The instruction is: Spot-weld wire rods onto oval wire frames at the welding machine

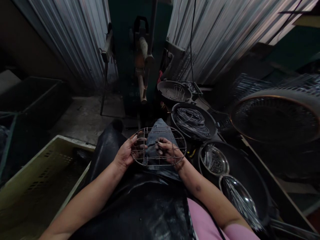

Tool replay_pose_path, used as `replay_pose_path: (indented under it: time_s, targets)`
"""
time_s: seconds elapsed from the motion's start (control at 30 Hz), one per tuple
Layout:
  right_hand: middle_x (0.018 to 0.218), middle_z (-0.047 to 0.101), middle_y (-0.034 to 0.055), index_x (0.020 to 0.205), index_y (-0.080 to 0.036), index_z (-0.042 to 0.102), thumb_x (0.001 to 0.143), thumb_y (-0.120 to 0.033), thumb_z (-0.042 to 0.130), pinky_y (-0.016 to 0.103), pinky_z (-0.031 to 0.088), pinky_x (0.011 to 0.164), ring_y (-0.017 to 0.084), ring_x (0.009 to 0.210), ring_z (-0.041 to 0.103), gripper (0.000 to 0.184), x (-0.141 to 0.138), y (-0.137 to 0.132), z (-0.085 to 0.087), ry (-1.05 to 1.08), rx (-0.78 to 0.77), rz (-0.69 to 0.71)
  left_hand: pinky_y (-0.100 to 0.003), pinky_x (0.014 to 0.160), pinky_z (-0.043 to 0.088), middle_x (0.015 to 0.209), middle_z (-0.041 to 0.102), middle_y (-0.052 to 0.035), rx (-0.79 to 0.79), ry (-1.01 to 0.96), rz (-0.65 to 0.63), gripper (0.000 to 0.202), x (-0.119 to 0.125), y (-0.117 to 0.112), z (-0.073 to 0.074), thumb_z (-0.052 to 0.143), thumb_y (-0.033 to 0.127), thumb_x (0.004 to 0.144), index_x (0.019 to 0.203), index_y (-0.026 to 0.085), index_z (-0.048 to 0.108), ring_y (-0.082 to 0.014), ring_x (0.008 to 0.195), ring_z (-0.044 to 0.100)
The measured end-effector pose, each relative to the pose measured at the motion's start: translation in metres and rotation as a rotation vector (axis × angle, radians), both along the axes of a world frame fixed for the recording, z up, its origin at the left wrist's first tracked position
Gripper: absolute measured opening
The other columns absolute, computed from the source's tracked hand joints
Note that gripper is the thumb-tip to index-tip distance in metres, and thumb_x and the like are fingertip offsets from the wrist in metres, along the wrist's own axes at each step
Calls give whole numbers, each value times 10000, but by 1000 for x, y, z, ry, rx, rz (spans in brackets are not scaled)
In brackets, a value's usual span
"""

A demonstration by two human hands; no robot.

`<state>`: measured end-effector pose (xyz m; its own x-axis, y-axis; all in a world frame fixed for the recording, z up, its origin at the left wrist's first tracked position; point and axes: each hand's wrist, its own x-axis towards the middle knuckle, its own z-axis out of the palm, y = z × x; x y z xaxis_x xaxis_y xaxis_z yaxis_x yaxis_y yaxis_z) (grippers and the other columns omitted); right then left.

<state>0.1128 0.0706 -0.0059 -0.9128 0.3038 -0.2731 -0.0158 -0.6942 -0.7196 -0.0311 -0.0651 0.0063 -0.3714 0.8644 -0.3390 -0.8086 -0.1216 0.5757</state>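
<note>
- The round wire rack [159, 146] hides part of each hand: the left hand [126, 154] has its fingers [140, 146] curled behind the grid, so their tips cannot be made out.
- The right hand [170, 151] lies partly under the wires (its thumb is not visible).
- Beyond the fingers, the dark machine [140, 56] is cut off by the top edge and too dim to read.
- Right of the fingers, the bowl of thin wire pieces [238, 198] is blurred; single pieces cannot be told apart.
- Left of the fingers, the crate [37, 180] runs off the bottom edge.

Metal workshop: wire coils [192, 121], corrugated walls [225, 30]
</note>
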Motion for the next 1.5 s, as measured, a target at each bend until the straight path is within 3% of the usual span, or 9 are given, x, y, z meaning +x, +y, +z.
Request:
replay_pose_path:
  time_s: [1.5]
  targets:
    - [661, 596, -15, 827, -164, 548, 688, -151, 638, 170, 377, 450, 51, 456, 477, 166, 1, -11, -11, 49, -74, -14, -348, 541, 551, 856, 672, -82, 21, 14, -18, 253, 0, -1, -8, 486, 209, 833, 1067, 144, 557, -187, 622, 654]
